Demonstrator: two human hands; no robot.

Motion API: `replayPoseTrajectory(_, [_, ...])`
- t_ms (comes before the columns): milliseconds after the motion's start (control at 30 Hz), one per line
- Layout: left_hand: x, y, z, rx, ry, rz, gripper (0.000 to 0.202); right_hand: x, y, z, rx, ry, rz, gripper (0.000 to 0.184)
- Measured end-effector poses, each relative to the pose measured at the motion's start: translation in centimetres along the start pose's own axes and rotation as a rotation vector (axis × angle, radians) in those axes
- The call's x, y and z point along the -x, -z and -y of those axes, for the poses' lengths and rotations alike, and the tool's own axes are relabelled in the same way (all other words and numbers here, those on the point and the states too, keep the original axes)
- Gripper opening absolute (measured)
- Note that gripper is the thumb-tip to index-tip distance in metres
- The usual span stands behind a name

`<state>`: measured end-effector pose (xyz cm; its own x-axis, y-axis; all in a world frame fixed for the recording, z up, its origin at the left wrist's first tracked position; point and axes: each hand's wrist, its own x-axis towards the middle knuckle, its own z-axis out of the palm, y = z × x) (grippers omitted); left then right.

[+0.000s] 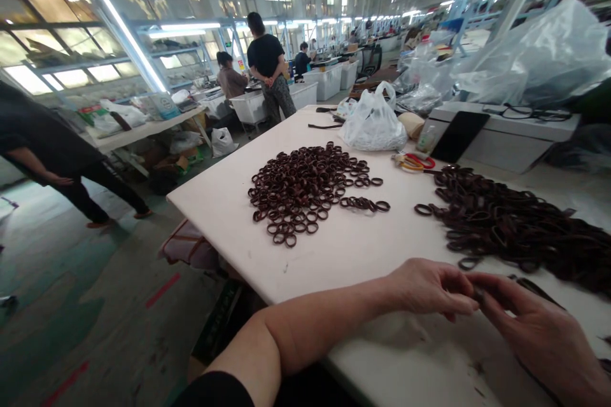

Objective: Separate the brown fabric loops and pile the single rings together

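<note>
My left hand (429,289) and my right hand (534,327) meet at the near right of the white table (344,254). Their fingertips pinch together on a small dark piece that I cannot make out. A round heap of dark brown loops (308,191) lies in the middle of the table, well beyond my hands. A bigger tangle of dark brown strips and loops (520,226) lies to the right, just past my right hand. One loose loop (470,262) rests close to my fingers.
Scissors with red handles (414,162), a knotted white plastic bag (375,121) and a grey box (501,133) stand at the table's far side. Clear plastic bags (529,54) pile up behind. People stand at the left and at far benches.
</note>
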<state>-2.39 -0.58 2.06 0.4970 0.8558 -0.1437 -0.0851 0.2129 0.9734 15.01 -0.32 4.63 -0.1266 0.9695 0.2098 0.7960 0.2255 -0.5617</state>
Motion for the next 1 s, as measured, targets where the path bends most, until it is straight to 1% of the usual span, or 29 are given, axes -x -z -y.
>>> replayPoseTrajectory(100, [-0.2,0.5,-0.2,-0.094,-0.044,-0.075,0.016,0.0,0.4,0.1,-0.141,-0.101,0.120,0.031])
replayPoseTrajectory(167, [-0.1,1.0,-0.7,-0.139,-0.049,-0.159,0.013,0.1,0.7,0.0,-0.266,-0.150,0.201,0.034])
replayPoseTrajectory(233, [0.0,1.5,-1.2,-0.165,-0.055,-0.241,0.010,0.2,0.6,-0.2,-0.388,-0.150,0.289,0.038])
replayPoseTrajectory(267, [0.0,1.6,-1.5,-0.180,-0.062,-0.265,0.009,0.3,0.5,-0.2,-0.427,-0.127,0.306,0.039])
replayPoseTrajectory(333, [0.1,1.6,-1.8,-0.228,-0.084,-0.297,0.009,0.5,0.1,-0.3,-0.454,-0.036,0.278,0.037])
replayPoseTrajectory(433, [0.2,1.3,-1.7,-0.300,-0.124,-0.316,0.010,0.8,-0.4,-0.2,-0.380,0.161,0.164,0.028])
replayPoseTrajectory(500, [0.2,1.1,-1.3,-0.308,-0.141,-0.276,0.010,1.0,-0.5,0.0,-0.284,0.253,0.117,0.023])
replayPoseTrajectory(533, [0.2,1.1,-1.1,-0.301,-0.149,-0.241,0.009,1.1,-0.4,0.1,-0.234,0.273,0.096,0.022])
replayPoseTrajectory(600, [0.2,0.9,-0.6,-0.302,-0.160,-0.179,0.009,1.2,-0.3,0.3,-0.142,0.260,0.042,0.022])
replayPoseTrajectory(667, [0.2,0.7,-0.3,-0.337,-0.157,-0.153,0.009,1.2,-0.3,0.4,-0.054,0.187,-0.013,0.023])
replayPoseTrajectory(700, [0.2,0.5,-0.2,-0.377,-0.151,-0.159,0.010,1.2,-0.3,0.5,-0.019,0.140,-0.026,0.024])
replayPoseTrajectory(767, [0.3,0.1,-0.5,-0.496,-0.146,-0.204,0.011,1.1,-0.6,0.6,0.044,0.054,-0.022,0.023])
replayPoseTrajectory(833, [0.5,-0.2,-0.9,-0.629,-0.162,-0.288,0.010,1.1,-1.0,0.9,0.106,-0.010,-0.019,0.020])
replayPoseTrajectory(933, [0.5,-0.5,-1.4,-0.788,-0.223,-0.420,0.010,1.2,-1.5,1.6,0.207,-0.059,-0.040,0.023])
replayPoseTrajectory(1000, [0.4,-0.4,-1.5,-0.835,-0.256,-0.472,0.012,1.1,-1.7,2.0,0.240,-0.066,-0.036,0.028])
